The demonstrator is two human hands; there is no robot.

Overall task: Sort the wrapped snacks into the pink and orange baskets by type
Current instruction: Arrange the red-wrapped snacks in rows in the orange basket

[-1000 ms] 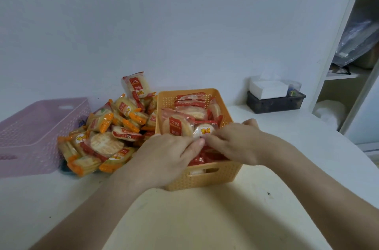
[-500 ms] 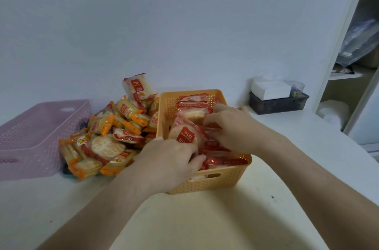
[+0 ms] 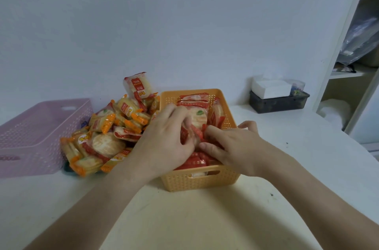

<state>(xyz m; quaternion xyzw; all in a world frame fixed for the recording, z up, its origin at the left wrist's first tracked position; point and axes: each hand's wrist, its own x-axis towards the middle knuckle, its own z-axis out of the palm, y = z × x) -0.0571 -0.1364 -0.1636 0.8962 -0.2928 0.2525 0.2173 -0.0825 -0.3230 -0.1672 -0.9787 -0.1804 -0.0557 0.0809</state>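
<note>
An orange basket (image 3: 196,181) stands in the middle of the white table, filled with several red-wrapped rice crackers (image 3: 198,115). Both my hands are inside it. My left hand (image 3: 166,137) presses on the upright red packs, fingers curled round one. My right hand (image 3: 231,145) lies over the red packs at the basket's near right, fingers bent among them. A heap of mixed orange-wrapped and red-wrapped snacks (image 3: 106,131) lies just left of the basket. The pink basket (image 3: 37,137) sits at the far left, its inside mostly hidden.
A dark tray (image 3: 279,102) with a white tissue box sits at the back right by the wall. A white shelf unit (image 3: 352,65) rises at the right edge. Bare table lies in front of the orange basket.
My left hand has moved forward into the orange basket onto the upright red packs. My right hand has drawn back from the basket's far middle to its near right side.
</note>
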